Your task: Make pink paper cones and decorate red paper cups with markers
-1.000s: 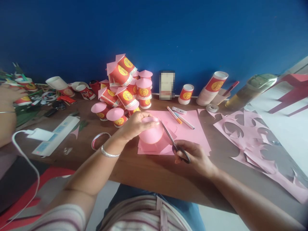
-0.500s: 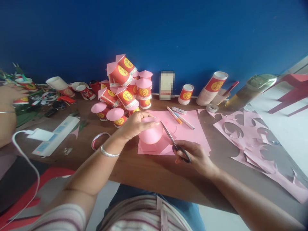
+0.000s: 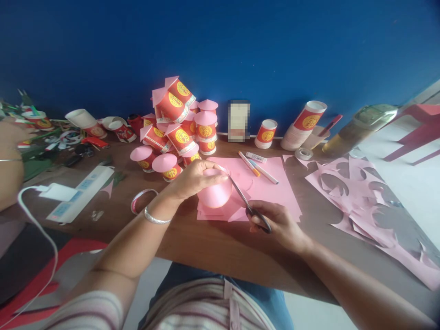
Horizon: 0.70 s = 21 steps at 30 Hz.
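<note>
My left hand (image 3: 194,178) is closed on a pink paper circle (image 3: 215,193), holding it just above a stack of pink paper sheets (image 3: 268,188). My right hand (image 3: 277,223) grips a pair of scissors (image 3: 248,205) by the handles. The blades point up and left, with their tips at the circle's upper right edge. A silver bangle sits on my left wrist.
A pile of red paper cups with pink cone lids (image 3: 178,128) stands behind my left hand. A cup stack (image 3: 302,126), markers (image 3: 256,166), tape rolls (image 3: 140,199), pink offcuts (image 3: 371,201), a power strip (image 3: 79,192) and another person's arm (image 3: 10,169) surround the wooden table (image 3: 213,247).
Almost nothing differs. The scissors and my right hand have shifted very slightly up and left along the circle's edge.
</note>
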Motion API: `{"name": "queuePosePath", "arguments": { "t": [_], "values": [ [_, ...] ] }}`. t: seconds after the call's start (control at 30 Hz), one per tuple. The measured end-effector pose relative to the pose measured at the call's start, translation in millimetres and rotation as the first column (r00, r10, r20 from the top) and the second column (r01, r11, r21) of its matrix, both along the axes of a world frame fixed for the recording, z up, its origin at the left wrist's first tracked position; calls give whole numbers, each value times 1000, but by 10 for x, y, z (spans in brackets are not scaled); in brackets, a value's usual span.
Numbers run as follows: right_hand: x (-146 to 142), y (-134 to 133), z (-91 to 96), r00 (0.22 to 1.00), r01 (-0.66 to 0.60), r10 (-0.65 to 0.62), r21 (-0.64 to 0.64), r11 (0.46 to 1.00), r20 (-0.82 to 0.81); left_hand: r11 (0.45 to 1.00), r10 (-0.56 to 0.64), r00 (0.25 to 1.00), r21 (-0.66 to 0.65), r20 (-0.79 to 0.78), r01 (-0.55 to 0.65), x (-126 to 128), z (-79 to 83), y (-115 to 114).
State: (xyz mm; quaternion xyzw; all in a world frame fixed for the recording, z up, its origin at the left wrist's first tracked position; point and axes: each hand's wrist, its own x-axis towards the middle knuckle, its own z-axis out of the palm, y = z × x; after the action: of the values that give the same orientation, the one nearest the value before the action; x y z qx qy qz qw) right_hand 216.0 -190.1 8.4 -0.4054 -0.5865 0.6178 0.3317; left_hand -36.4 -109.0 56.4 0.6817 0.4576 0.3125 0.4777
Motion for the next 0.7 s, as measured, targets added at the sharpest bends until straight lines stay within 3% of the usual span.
{"name": "queuePosePath", "arguments": {
  "t": [0.7],
  "values": [
    [-7,-7,-30,1000,0,0,-10,1000,-8,998,-52,999,-19,6,52,-15,-34,5]
  ]
}}
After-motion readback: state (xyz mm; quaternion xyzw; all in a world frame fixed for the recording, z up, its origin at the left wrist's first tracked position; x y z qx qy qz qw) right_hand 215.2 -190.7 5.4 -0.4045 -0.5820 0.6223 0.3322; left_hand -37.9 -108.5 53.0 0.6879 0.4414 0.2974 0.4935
